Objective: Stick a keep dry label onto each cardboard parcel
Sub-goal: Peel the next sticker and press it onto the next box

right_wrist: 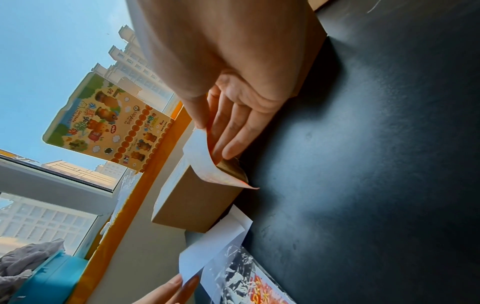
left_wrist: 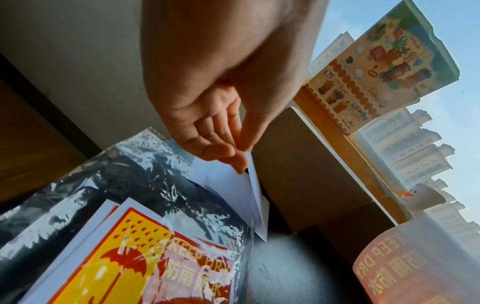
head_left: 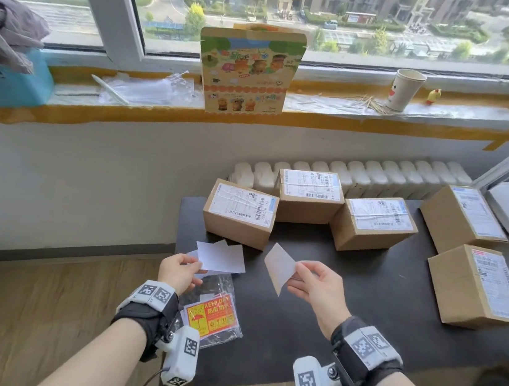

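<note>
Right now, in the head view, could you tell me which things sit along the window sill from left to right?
Blue box under grey cloth → clear plastic bags → cartoon cardboard sheet → toothpicks → paper cup → yellow chick figure.

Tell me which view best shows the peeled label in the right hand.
The left wrist view: there the peeled label shows its mirrored KEEP DRY print through the sheet. The head view shows the label only as a pale blank sheet pinched by the right hand. The right wrist view shows it curling edge-on beside the fingers.
</note>
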`<state>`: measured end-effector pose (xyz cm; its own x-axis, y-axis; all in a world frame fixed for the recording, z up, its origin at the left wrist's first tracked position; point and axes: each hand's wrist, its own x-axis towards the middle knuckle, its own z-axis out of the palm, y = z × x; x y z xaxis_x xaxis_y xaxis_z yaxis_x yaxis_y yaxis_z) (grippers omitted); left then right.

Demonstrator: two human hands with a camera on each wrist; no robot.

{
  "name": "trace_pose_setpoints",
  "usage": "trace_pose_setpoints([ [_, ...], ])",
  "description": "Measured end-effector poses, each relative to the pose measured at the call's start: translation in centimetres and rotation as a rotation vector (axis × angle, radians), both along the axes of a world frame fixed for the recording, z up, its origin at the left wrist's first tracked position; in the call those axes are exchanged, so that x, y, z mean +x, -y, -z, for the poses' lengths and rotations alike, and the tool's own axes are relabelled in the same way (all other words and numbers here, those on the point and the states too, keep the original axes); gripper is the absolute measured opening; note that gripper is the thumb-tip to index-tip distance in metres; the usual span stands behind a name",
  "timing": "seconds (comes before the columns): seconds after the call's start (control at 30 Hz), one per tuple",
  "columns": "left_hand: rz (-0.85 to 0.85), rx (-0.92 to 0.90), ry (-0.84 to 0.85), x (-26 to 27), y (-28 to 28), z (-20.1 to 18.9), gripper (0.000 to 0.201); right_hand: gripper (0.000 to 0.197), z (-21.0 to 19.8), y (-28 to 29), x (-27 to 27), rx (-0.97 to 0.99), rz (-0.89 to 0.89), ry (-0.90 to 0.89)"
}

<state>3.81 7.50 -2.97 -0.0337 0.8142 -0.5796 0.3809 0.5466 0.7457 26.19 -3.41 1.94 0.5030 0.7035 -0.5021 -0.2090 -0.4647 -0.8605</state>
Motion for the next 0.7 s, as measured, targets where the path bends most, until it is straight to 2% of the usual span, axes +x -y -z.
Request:
trace_pose_setpoints([
  [0.2, 0.031, 0.073, -0.075, -0.4, 0.8, -0.7, 0.009, 0.008, 0.0, 0.1, -0.8, 0.008, -0.011, 0.005],
  [0.3, 0.125, 0.109, -0.073, -0.2, 1.8, -2.0, 0.012, 0.007, -0.3, 0.2, -1.3, 0.038, -0.027, 0.041],
  [0.5, 0.337, 0.127, 0.076, 2.6, 4.2, -5.8, 0.011, 0.009, -1.5, 0.8, -2.4, 0.108, -0.069, 0.156],
  [0.7, 0.319, 0.123, 0.239, 4.8, 6.0, -8.7, 0.008, 0.01, -2.9, 1.7, -3.2, 0.18, -0.075, 0.124],
])
